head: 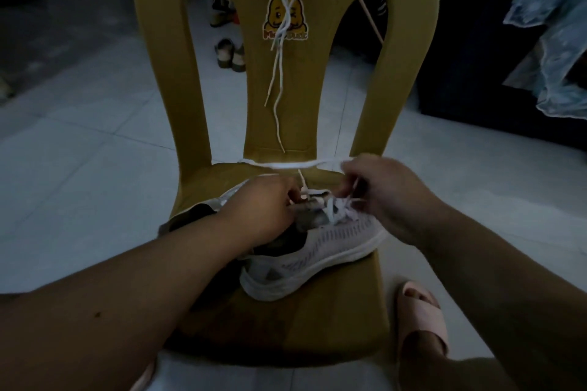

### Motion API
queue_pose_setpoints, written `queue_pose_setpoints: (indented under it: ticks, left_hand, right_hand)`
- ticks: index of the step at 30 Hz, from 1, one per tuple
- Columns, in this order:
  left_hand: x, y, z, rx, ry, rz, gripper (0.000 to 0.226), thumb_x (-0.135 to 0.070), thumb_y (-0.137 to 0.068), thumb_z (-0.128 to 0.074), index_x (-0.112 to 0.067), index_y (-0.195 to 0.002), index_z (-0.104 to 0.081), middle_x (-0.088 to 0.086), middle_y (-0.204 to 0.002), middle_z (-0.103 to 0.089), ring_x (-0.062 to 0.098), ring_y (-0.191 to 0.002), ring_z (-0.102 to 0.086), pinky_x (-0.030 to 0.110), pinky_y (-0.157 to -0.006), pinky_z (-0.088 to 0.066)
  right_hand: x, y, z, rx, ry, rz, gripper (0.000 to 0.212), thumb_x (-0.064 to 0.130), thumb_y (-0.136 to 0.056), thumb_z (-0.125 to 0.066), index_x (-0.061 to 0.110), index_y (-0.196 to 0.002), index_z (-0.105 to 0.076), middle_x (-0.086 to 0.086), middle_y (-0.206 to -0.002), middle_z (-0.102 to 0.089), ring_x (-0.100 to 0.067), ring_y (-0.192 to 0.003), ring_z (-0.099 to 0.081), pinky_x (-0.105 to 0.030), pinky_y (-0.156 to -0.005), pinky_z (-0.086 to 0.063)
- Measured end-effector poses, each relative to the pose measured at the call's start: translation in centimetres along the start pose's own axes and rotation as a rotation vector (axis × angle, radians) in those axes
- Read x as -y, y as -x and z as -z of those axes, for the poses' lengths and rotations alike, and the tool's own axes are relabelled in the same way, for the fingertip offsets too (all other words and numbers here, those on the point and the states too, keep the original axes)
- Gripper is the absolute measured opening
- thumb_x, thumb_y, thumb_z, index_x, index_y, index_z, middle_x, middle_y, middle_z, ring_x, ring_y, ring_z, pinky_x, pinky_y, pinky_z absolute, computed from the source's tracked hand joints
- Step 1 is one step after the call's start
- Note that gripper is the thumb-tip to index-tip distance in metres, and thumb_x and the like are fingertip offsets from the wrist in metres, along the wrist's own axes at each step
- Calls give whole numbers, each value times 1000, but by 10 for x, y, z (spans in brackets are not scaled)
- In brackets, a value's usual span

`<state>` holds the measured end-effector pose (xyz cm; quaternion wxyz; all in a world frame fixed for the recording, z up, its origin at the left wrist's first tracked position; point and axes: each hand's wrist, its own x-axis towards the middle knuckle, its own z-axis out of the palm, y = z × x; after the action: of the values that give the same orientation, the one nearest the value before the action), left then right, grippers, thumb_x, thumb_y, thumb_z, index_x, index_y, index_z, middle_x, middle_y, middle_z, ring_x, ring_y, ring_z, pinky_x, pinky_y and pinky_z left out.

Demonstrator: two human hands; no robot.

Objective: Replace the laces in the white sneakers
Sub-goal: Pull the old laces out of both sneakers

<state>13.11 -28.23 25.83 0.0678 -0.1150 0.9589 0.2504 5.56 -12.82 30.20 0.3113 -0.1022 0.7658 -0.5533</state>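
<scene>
Pinching at the tongue of the white sneaker [317, 251] with the left hand [266, 206], fingers curled tight, most likely to stop the shoe from sliding; hard to say if holding a lace tip too. Half hiding what looks like a second sneaker [203, 214] under that arm, close by for its turn. Resting both on the seat of the yellow chair [317, 327], probably to bring the work up high. Hanging spare laces [279, 41] down the chair back, out of the way and free of knots. Threading a white lace [340, 209] through the front holes, with a loose length stretched across the back of the seat; probably about halfway up this shoe. Gripping that lace with the right hand [381, 197], fingers closed on it, ready to pull it snug; hands near each other but not touching. Down at the right, a foot in a pink slipper [422, 311] beside the chair.
</scene>
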Motion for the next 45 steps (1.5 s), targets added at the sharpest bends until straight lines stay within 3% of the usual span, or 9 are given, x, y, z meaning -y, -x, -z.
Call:
queue_pose_setpoints:
  ticks: [3,7,11,19,24,34,37,39,45]
  left_hand:
    - [-1,0,6,21,-18,29,23,-13,-86,-58,-19,-107,-63,1,-107,-64,15,-94,-59,25,-74,-44]
    - [-3,3,17,9,11,68,37,-16,-89,-58,-24,-125,-57,1,-115,-62,16,-100,-58,27,-82,-48]
    - [0,4,23,-6,9,73,37,-16,-90,-58,-26,-125,-58,-1,-117,-63,12,-97,-57,21,-74,-44]
    - [6,5,7,33,-55,-12,34,-31,-89,-59,-36,-122,-59,-6,-114,-63,12,-98,-58,29,-85,-50]
    - [10,2,4,35,20,-77,26,-41,-88,-58,-35,-113,-62,-6,-103,-62,13,-93,-58,33,-80,-51]
    - [9,-12,1,65,65,-68,22,-20,-86,-65,-22,-108,-66,-2,-106,-62,7,-86,-49,15,-69,-31]
    - [12,-10,3,58,134,-17,26,-24,-80,-72,-22,-104,-62,-1,-105,-62,12,-90,-56,24,-75,-45]
    - [14,-9,3,61,141,19,34,-32,-79,-73,-20,-107,-58,-2,-102,-61,14,-92,-58,33,-79,-52]
    - [16,-10,-6,67,-50,-42,36,-25,-88,-62,-27,-123,-54,-3,-111,-64,14,-97,-59,18,-72,-38]
  right_hand:
    - [4,-3,19,-87,-319,-20,20,25,-93,-54,14,-76,-55,1,-53,-47,-17,-58,-48,-34,-67,-43]
    - [10,1,43,-181,-243,8,26,39,-94,-51,16,-96,-63,2,-55,-44,-13,-50,-40,-32,-58,-38]
    - [10,4,62,-361,351,0,19,29,-96,-51,12,-95,-60,-3,-72,-58,-16,-55,-46,-28,-52,-38]
    - [-6,-5,32,-127,1095,30,23,40,-91,-59,19,-95,-68,2,-94,-65,-9,-79,-56,-26,-69,-43]
    - [-12,-12,-13,11,926,254,20,31,-91,-60,26,-107,-71,9,-105,-67,-1,-81,-55,-9,-62,-36]
    - [-37,-39,-29,24,906,253,41,32,-78,-70,28,-116,-56,6,-109,-52,-13,-99,-53,-26,-82,-48]
    - [-41,-43,-30,27,937,332,9,32,-87,-61,30,-91,-69,9,-86,-63,-6,-76,-58,-19,-62,-43]
    - [-39,-41,-28,-26,948,349,22,24,-91,-58,24,-69,-63,7,-70,-58,-6,-64,-53,-20,-56,-36]
    - [-32,-29,-31,62,880,236,27,37,-88,-62,15,-74,-68,-6,-73,-64,-16,-67,-58,-29,-59,-44]
